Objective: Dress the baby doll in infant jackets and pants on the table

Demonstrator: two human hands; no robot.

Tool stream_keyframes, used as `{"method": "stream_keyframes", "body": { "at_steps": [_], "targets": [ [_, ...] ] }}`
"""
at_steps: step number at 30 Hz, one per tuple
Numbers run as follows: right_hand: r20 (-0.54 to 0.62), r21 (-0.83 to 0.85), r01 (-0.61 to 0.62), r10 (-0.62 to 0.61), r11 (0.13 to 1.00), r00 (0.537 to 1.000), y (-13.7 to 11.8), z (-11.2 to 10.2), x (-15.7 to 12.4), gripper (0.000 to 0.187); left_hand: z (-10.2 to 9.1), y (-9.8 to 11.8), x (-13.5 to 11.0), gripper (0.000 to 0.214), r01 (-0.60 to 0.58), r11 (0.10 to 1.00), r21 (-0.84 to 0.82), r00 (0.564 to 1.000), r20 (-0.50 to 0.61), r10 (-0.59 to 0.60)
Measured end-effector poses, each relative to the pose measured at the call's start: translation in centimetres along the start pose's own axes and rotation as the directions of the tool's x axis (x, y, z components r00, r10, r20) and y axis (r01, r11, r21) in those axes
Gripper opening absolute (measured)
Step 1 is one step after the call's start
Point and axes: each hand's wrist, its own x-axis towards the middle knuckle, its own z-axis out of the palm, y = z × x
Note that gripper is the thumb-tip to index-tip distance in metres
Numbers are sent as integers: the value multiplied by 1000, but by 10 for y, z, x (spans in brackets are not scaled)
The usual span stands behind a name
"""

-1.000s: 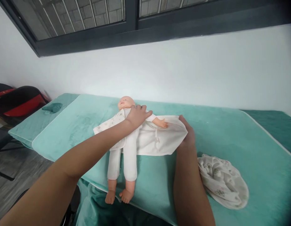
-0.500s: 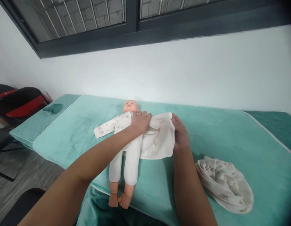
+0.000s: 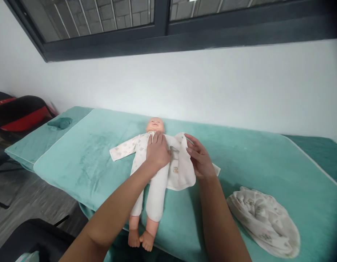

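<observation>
A baby doll [image 3: 155,124] lies on its back, head toward the wall and bare feet toward me. It wears white trousers [image 3: 157,193] and a white printed baby shirt [image 3: 139,143], one sleeve spread out to the left. My left hand [image 3: 157,151] rests flat on the doll's chest, fingers stretched toward its neck. At the right, my right hand [image 3: 198,154] has the edge of the shirt's front panel between thumb and fingers, raised off the bed. A pale bit of cloth [image 3: 216,169] shows beyond my right wrist. The doll's arm on that side is hidden.
A teal padded bed [image 3: 252,156] with a face hole [image 3: 59,123] stands along the white wall, under a dark window frame. A crumpled printed cloth [image 3: 265,222] lies to the right. Black-and-red chairs [image 3: 23,116] stand at left, a dark seat [image 3: 32,240] at lower left.
My right hand has moved left, bringing the shirt panel closer to the doll's body, and the panel now bends upward. My left hand has shifted onto the middle of the chest.
</observation>
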Motion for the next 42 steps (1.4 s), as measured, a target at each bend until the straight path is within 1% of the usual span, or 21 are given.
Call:
{"method": "stream_keyframes", "body": {
  "at_steps": [4,7,9,11,13,15,17,18,20,21,22,23,25,28,31,33,35,37,38,40,42],
  "targets": [
    [-55,8,-9,10,1000,998,4,2,0,57,2,6,-7,36,4,996,-90,983,-184,-20],
    [-108,39,23,-19,999,994,9,0,-2,54,-1,3,-22,29,-18,989,-149,957,-288,-26],
    [-165,42,41,-34,998,986,15,-2,-6,50,-3,0,-34,30,-56,986,-158,957,-290,8],
    [-226,-5,58,-58,998,972,25,-4,-15,46,-2,-3,-43,31,-83,986,-148,962,-270,40],
    [-268,-129,83,-116,988,956,36,-7,-27,44,-1,-3,-47,30,-85,988,-131,967,-251,50],
    [-275,-322,92,-186,942,943,47,-10,-42,45,1,-2,-47,30,-72,990,-117,970,-237,43],
    [-253,-554,40,-214,832,943,54,-11,-56,44,3,-1,-46,31,-65,992,-109,973,-226,39],
    [-233,-670,-4,-205,742,951,57,-10,-62,39,3,-1,-45,32,-66,992,-109,974,-222,41],
    [-177,-852,-70,-160,520,971,58,-8,-71,24,3,-1,-45,33,-74,990,-116,975,-216,47],
    [-149,-903,-75,-144,423,978,58,-6,-74,24,3,-2,-45,33,-76,989,-124,975,-216,48],
    [-123,-931,-65,-141,358,982,56,-4,-75,29,3,-3,-46,33,-76,988,-133,975,-216,46],
    [-101,-943,-47,-149,330,984,53,-1,-74,34,2,-4,-46,34,-76,987,-143,975,-216,44],
    [-87,-935,-19,-179,354,980,44,6,-68,42,3,-5,-46,36,-78,984,-161,975,-216,42],
    [-126,-898,-32,-187,439,974,22,21,-50,45,5,-7,-46,37,-83,977,-195,975,-219,39],
    [-165,-847,-50,-172,530,971,-2,47,-23,40,10,-12,-47,41,-104,959,-262,973,-225,44],
    [-175,-815,-60,-146,576,974,-14,67,-4,34,12,-18,-49,46,-125,933,-336,965,-259,36],
    [-162,-789,-58,-117,612,980,-18,84,10,28,14,-25,-51,48,-127,886,-445,949,-313,-21],
    [-134,-798,-56,-86,600,987,-15,97,15,25,16,-31,-53,46,-123,811,-573,926,-359,-113],
    [-110,-822,-60,-55,567,992,-11,101,13,25,17,-34,-54,44,-127,770,-625,916,-372,-151],
    [-37,-885,-57,51,462,998,0,104,0,26,19,-37,-56,40,-136,712,-689,900,-386,-201],
    [36,-928,-20,143,371,989,11,102,-19,30,19,-37,-57,35,-128,693,-710,895,-384,-228]
  ]
}}
